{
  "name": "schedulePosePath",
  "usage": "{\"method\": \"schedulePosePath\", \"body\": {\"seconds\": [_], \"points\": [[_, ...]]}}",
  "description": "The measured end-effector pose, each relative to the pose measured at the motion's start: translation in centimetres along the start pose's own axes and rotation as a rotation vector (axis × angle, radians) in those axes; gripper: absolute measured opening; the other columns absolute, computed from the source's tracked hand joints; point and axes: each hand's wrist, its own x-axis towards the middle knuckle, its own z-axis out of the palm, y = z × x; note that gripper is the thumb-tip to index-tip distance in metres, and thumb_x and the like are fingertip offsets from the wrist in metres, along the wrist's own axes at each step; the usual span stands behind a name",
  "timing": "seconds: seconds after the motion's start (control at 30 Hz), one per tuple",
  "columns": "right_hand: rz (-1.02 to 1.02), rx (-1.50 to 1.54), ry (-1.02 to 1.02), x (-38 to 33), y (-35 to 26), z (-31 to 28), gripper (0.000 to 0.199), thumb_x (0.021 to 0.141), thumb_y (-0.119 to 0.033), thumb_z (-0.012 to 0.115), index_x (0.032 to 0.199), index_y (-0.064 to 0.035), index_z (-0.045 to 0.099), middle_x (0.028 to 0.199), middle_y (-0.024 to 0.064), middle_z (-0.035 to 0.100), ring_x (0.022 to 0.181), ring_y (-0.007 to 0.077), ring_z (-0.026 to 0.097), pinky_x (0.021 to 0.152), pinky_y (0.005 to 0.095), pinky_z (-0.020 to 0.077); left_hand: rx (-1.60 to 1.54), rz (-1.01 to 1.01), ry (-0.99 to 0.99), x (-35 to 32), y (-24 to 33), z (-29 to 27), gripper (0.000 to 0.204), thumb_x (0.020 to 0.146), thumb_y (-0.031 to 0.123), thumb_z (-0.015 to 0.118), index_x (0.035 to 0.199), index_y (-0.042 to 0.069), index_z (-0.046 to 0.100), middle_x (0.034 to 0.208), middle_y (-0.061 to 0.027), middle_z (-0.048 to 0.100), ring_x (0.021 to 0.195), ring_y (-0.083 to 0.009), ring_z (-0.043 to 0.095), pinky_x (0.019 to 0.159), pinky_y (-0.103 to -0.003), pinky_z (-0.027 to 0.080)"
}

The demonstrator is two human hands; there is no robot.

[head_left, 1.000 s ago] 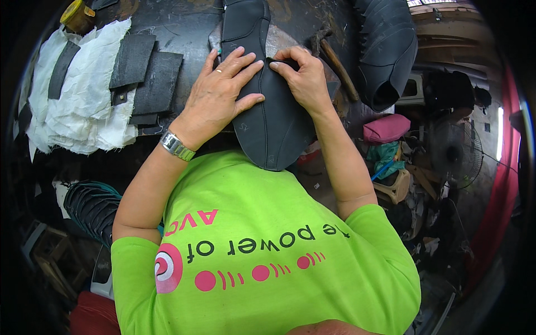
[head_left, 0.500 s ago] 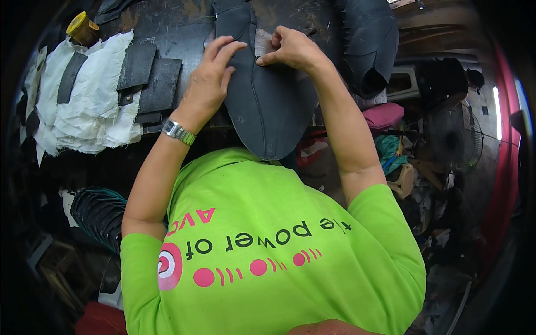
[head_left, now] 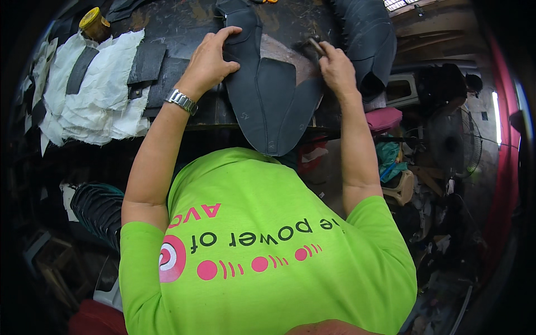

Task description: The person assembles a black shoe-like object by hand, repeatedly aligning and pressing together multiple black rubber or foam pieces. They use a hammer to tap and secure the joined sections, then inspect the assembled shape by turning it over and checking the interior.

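With the left hand (head_left: pixel 209 61) lying open on the rubber sheet (head_left: pixel 271 106) and the right hand (head_left: pixel 335 67) gripping a small tool (head_left: pixel 314 44) at one o'clock, the sheet overhanging the bench (head_left: pixel 184 17) is risking slipping off

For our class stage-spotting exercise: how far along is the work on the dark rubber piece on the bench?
Done: the dark rubber piece lies flat on the workbench, cut to a rounded shape. In hand: the left hand presses its upper part down, while the right hand holds a small tool beside its edge. Left: cannot be told; dark strips lie unused on white cloth.
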Motion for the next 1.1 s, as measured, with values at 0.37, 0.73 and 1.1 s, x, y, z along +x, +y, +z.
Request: {"method": "schedulePosePath", "body": {"seconds": [0.37,0.73,1.1], "points": [[-0.084,0.257,-0.154,-4.4,-10.7,-2.3,0.040,0.096,-0.024,0.063,0.136,-0.0176,0.061,0.098,0.0272,0.069,0.097,0.0475,0.063,0.084,0.0515,0.0529,-0.120,0.098,0.024,0.1,-0.4,0.0,0.079,0.070,0.005,0.084,0.141,0.022,0.057,0.095,-0.0039,0.050,0.079,-0.0176,0.053,0.078,-0.032,0.053],[-0.017,0.380,-0.094,-6.4,-12.8,-3.9,0.043,0.099,-0.009,0.062,0.142,-0.0074,0.056,0.101,0.0098,0.075,0.086,0.0166,0.071,0.076,0.0311,0.0546,-0.119,0.092,0.042,-1.1,-0.2,0.2,0.074,0.072,0.008,0.085,0.140,0.023,0.059,0.095,-0.0039,0.052,0.079,-0.0168,0.056,0.079,-0.031,0.054],[-0.010,0.650,0.122,-10.3,-13.0,-4.9,0.045,0.098,-0.010,0.065,0.142,-0.0089,0.056,0.081,0.0015,0.067,0.061,0.0068,0.054,0.056,0.0247,0.0459,-0.088,0.092,0.065,-2.0,0.0,0.7,0.075,0.071,0.013,0.088,0.140,0.025,0.060,0.099,-0.0030,0.055,0.079,-0.0141,0.057,0.077,-0.029,0.056]]}}
